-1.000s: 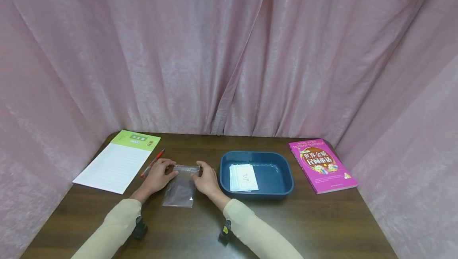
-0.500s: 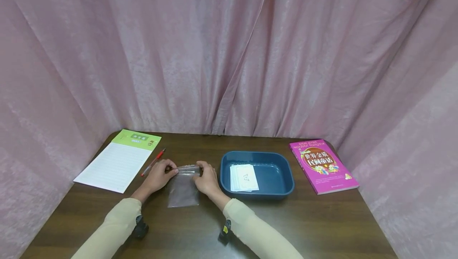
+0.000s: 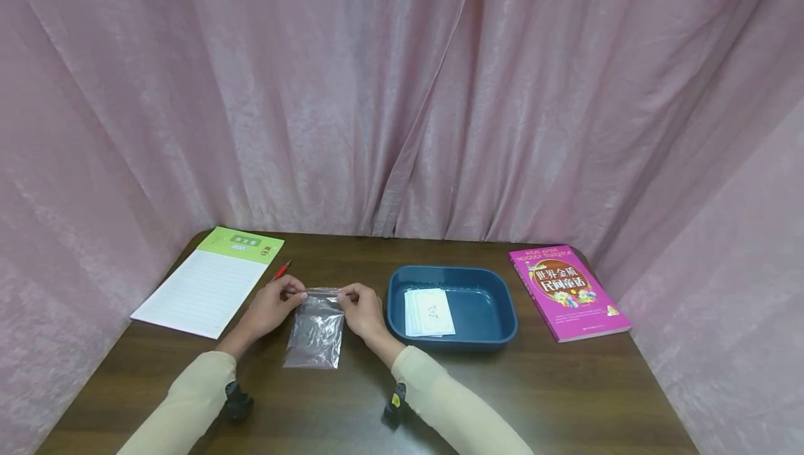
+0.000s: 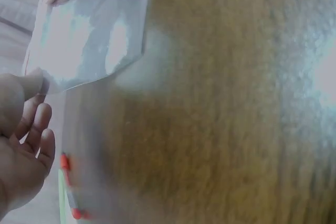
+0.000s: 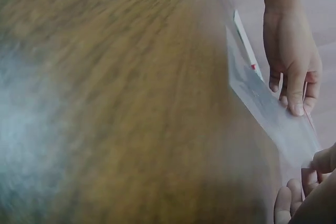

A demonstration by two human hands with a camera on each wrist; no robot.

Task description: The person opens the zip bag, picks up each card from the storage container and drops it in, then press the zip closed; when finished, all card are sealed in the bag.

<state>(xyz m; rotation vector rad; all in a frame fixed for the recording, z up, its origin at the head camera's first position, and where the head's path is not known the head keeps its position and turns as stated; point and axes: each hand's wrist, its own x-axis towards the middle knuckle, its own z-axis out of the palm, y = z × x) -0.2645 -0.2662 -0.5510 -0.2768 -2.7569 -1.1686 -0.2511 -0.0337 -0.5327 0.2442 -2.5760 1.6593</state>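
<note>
A clear plastic zip bag (image 3: 316,333) hangs between the two hands, its zip edge at the top and its body toward the front of the table. My left hand (image 3: 274,306) pinches the top left corner between thumb and fingers; in the left wrist view its thumb lies over the bag (image 4: 100,40). The top right corner is pinched by my right hand (image 3: 364,312). In the right wrist view both hands grip the bag's red-lined edge, and the bag (image 5: 273,114) looks flat, with nothing seen inside it.
A blue tray (image 3: 484,338) with a stack of white cards (image 3: 432,312) stands right of the right hand. A pink book (image 3: 568,292) lies farther right. Left lie a writing pad (image 3: 210,280) with a green top and a red pen (image 3: 282,270), partly covered by the left hand.
The left hand has shifted slightly left and now covers more of the pen. The bag's lower end has swung a little left and its surface shines more. The right thumb has moved onto the zip edge.
</note>
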